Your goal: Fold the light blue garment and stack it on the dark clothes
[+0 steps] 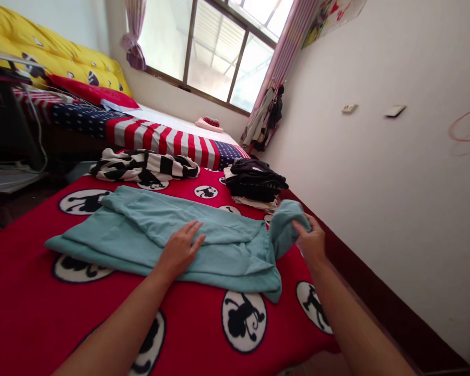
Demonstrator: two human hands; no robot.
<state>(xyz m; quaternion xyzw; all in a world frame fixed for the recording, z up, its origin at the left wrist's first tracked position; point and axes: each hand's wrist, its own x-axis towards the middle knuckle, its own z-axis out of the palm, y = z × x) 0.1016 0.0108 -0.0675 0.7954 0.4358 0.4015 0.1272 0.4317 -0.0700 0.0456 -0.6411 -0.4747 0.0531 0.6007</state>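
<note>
Head view: a teal garment (152, 224) lies under the flat left hand (182, 248), its raised end (285, 228) gripped by the right hand (312, 237).

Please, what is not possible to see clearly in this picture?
All in the head view:
- Teal garment under the left hand: hidden by that hand.
- Its bunched part within the right hand: hidden by the grip.
- Orange loop: cut off by the right edge.
- Wall poster: cut off by the top edge.
</note>
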